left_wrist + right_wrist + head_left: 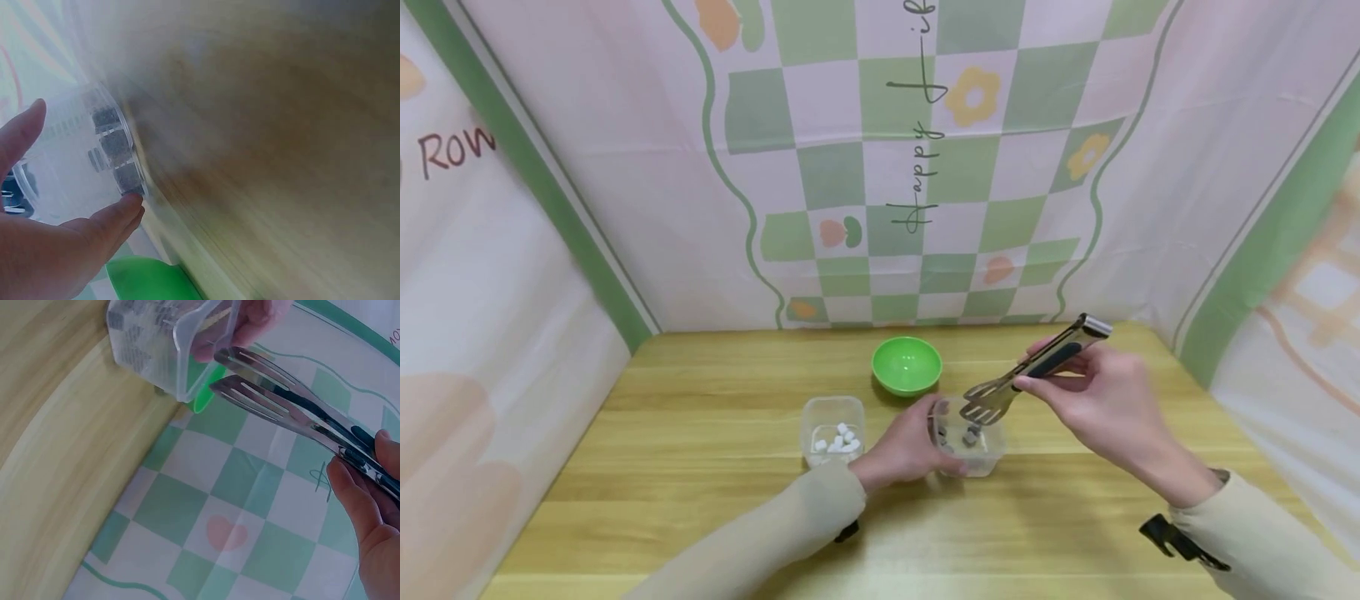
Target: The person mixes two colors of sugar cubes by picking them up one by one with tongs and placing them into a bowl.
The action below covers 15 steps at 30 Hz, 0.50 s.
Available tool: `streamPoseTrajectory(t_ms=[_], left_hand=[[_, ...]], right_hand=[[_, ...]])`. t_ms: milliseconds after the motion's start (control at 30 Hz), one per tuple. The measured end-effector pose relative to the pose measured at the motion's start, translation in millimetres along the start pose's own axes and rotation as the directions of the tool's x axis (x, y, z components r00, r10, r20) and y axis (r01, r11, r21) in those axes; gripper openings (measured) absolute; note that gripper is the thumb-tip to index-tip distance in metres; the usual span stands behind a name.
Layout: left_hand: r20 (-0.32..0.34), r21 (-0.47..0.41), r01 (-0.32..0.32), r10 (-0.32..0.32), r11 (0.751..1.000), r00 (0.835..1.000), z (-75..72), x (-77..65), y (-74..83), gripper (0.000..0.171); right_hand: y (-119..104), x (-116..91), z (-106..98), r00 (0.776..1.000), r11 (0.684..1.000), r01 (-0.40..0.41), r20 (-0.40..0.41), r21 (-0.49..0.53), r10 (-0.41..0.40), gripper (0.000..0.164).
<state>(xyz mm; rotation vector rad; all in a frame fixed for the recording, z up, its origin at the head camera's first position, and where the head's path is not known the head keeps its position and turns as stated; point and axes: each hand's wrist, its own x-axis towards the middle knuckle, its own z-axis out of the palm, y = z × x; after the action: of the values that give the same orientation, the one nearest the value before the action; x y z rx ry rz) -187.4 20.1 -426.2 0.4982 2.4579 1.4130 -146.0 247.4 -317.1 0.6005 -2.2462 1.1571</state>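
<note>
My left hand [912, 446] grips the near-right clear plastic container [988, 464], thumb on its near side and fingers at its far side. Several dark grey cubes [115, 147] lie along the container's bottom in the left wrist view. Metal tongs [1051, 360] with dark grip panels are held in my right hand [1112, 408], pinched between thumb and fingers. Their slotted tips point down over the container's opening, slightly apart. Nothing shows between the tips in the right wrist view.
A second clear container [833, 407] with several white cubes [844, 442] stands left of my left hand. Behind both containers is a green bowl [906, 367]. Everything stands on a wooden table [715, 442], with a patterned cloth [895, 183] hanging behind it.
</note>
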Motion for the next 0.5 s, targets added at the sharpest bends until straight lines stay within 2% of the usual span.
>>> streamPoseTrajectory(t_ms=[200,367,500], left_hand=[[-0.005,-0.003,-0.02,0.02,1.0,1.0,-2.4,-2.1,-2.5,0.099],[-0.014,0.002,-0.026,0.026,1.0,1.0,-2.5,-2.4,-4.3,0.105],[-0.02,0.021,-0.02,0.02,1.0,1.0,-2.3,-2.1,-4.6,0.108]], right_hand=[[6,0,10,0.999,0.999,0.047,0.023,-0.024,-0.047,0.037],[10,-2,16,0.997,0.996,0.053,0.054,-0.073,-0.05,0.035],[13,-3,19,0.996,0.997,0.046,0.077,-0.068,-0.041,0.033]])
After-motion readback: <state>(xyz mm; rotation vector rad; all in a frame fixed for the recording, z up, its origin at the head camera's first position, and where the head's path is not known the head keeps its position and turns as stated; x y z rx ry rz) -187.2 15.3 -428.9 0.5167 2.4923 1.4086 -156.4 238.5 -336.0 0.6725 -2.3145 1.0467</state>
